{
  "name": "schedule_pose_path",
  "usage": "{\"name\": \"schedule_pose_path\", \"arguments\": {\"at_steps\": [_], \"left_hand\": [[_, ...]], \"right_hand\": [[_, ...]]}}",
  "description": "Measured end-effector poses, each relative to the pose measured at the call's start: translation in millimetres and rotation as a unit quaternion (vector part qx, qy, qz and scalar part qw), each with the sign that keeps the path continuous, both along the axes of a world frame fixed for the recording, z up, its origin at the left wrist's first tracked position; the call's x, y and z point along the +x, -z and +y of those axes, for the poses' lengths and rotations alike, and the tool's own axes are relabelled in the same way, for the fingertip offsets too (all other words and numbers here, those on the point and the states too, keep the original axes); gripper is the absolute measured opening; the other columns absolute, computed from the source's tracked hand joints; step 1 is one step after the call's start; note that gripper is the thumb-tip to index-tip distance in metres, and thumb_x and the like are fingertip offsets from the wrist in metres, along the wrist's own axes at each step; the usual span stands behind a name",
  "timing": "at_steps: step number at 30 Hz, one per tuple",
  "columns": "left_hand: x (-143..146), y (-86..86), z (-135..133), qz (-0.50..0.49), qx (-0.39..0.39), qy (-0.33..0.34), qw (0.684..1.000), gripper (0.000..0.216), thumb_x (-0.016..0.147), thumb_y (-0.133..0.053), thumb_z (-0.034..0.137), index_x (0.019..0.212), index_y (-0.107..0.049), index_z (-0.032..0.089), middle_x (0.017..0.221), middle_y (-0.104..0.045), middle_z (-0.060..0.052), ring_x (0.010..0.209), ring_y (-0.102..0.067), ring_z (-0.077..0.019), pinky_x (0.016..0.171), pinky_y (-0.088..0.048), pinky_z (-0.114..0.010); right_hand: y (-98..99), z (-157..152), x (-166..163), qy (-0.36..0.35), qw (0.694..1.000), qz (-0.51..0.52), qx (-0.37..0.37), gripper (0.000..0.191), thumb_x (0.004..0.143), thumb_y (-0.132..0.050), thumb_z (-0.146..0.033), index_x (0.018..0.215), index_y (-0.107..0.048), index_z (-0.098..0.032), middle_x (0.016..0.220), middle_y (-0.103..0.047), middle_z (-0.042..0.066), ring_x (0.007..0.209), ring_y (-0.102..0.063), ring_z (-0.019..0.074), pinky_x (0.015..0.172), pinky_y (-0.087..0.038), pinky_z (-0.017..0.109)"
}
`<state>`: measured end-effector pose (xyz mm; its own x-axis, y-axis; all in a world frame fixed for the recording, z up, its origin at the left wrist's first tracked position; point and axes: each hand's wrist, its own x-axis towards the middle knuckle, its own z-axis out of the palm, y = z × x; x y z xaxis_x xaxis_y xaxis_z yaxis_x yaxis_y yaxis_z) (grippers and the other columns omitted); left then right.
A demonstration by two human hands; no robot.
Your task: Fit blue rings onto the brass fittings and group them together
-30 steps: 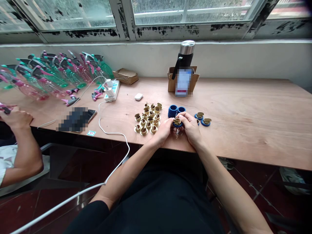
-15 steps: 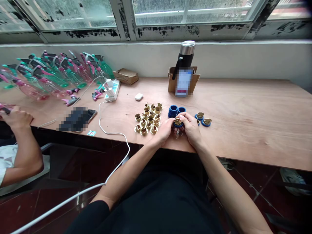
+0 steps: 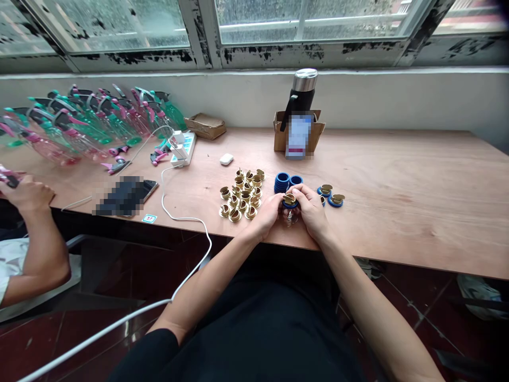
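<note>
Between my hands, just above the table's front edge, is a gold metal fitting with a tilted disc on top [image 3: 290, 199], seated on a blue ring. My left hand [image 3: 270, 215] grips it from the left and my right hand [image 3: 310, 208] from the right, thumbs and fingers closed on its rim. Small shiny metal pieces [image 3: 291, 218] show below it between the hands; their kind is unclear. Behind the hands stand stacked blue rings [image 3: 282, 182]. Two gold fittings on blue rings [image 3: 336, 199] lie to the right, and a group of loose gold fittings [image 3: 242, 196] to the left.
A phone [image 3: 300, 137] leans on a cardboard box [image 3: 280, 139] holding a thermos [image 3: 305, 90]. Leftward lie a white earbud case [image 3: 226, 159], a power strip [image 3: 186, 148], another phone [image 3: 127, 196] and spray bottles [image 3: 99, 116]. A white cable [image 3: 204, 233] crosses my left arm. A co-worker's hand [image 3: 27, 193] is far left.
Both my hands stay in nearly the same place, still holding the gold fitting and blue ring. The co-worker's hand and the pink part in it have shifted slightly.
</note>
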<state>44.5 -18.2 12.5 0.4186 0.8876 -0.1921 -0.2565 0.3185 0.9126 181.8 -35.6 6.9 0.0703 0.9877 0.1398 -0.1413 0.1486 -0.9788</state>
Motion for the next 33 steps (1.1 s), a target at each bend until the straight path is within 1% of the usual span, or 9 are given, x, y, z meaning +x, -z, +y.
{"name": "schedule_pose_path", "arguments": {"at_steps": [4, 7, 11, 18, 23, 28, 33], "left_hand": [[-0.3, -1.5, -0.8, -0.002, 0.003, 0.006, 1.000, 0.025, 0.098, -0.057, 0.037, 0.083, -0.061, 0.017, 0.061, -0.060, -0.001, 0.053, -0.056, -0.0136, 0.053, -0.048, -0.023], [-0.9, -3.3, -1.3, -0.002, 0.005, 0.009, 1.000, 0.025, 0.099, -0.055, 0.035, 0.082, -0.060, 0.017, 0.062, -0.061, -0.001, 0.054, -0.057, -0.0137, 0.053, -0.048, -0.023], [-1.0, -4.0, -1.3, 0.002, 0.008, 0.011, 1.000, 0.028, 0.099, -0.055, 0.034, 0.078, -0.059, 0.017, 0.060, -0.059, -0.001, 0.053, -0.055, -0.0128, 0.054, -0.047, -0.023], [-0.9, -2.7, -1.0, -0.001, 0.007, 0.010, 1.000, 0.030, 0.099, -0.057, 0.037, 0.077, -0.060, 0.017, 0.060, -0.058, -0.001, 0.053, -0.055, -0.0130, 0.053, -0.047, -0.023], [-0.8, -2.7, -0.7, 0.002, 0.009, 0.010, 1.000, 0.030, 0.100, -0.054, 0.034, 0.076, -0.059, 0.017, 0.059, -0.058, -0.001, 0.053, -0.055, -0.0125, 0.053, -0.047, -0.022], [-0.6, -0.3, 0.4, 0.007, 0.008, 0.007, 1.000, 0.030, 0.099, -0.057, 0.039, 0.077, -0.059, 0.018, 0.061, -0.059, -0.001, 0.053, -0.056, -0.0133, 0.054, -0.048, -0.024], [-0.5, 2.7, 1.8, 0.006, 0.013, 0.005, 1.000, 0.029, 0.098, -0.057, 0.038, 0.079, -0.060, 0.017, 0.062, -0.060, -0.001, 0.054, -0.056, -0.0133, 0.054, -0.046, -0.023]], "right_hand": [[-0.8, -0.4, -0.4, 0.000, 1.000, 0.004, -0.002, 0.030, 0.094, -0.071, -0.055, 0.089, -0.063, -0.027, 0.067, -0.065, -0.001, 0.049, -0.060, 0.0179, 0.041, -0.049, 0.030], [-0.4, -0.5, -0.5, 0.001, 1.000, 0.005, 0.001, 0.027, 0.095, -0.070, -0.052, 0.089, -0.064, -0.026, 0.069, -0.066, -0.001, 0.049, -0.060, 0.0171, 0.042, -0.047, 0.030], [0.0, -0.1, -0.2, 0.004, 1.000, -0.004, 0.002, 0.025, 0.097, -0.068, -0.049, 0.089, -0.065, -0.026, 0.069, -0.065, -0.001, 0.049, -0.058, 0.0164, 0.042, -0.046, 0.029], [-0.6, 0.6, 0.1, 0.021, 0.999, -0.026, 0.018, 0.028, 0.096, -0.068, -0.053, 0.086, -0.065, -0.026, 0.073, -0.065, 0.001, 0.060, -0.061, 0.0185, 0.046, -0.049, 0.029], [-0.1, 0.7, 0.0, 0.020, 0.999, -0.019, 0.018, 0.028, 0.096, -0.068, -0.052, 0.086, -0.066, -0.026, 0.074, -0.065, 0.001, 0.059, -0.059, 0.0178, 0.045, -0.047, 0.028], [0.1, 0.4, -0.5, 0.022, 0.999, -0.024, 0.015, 0.030, 0.096, -0.068, -0.054, 0.086, -0.065, -0.026, 0.069, -0.062, 0.000, 0.053, -0.055, 0.0164, 0.042, -0.044, 0.028], [0.5, 0.1, -0.5, 0.018, 1.000, -0.014, 0.015, 0.026, 0.097, -0.066, -0.048, 0.085, -0.065, -0.025, 0.066, -0.061, -0.001, 0.050, -0.051, 0.0149, 0.041, -0.041, 0.027]]}}
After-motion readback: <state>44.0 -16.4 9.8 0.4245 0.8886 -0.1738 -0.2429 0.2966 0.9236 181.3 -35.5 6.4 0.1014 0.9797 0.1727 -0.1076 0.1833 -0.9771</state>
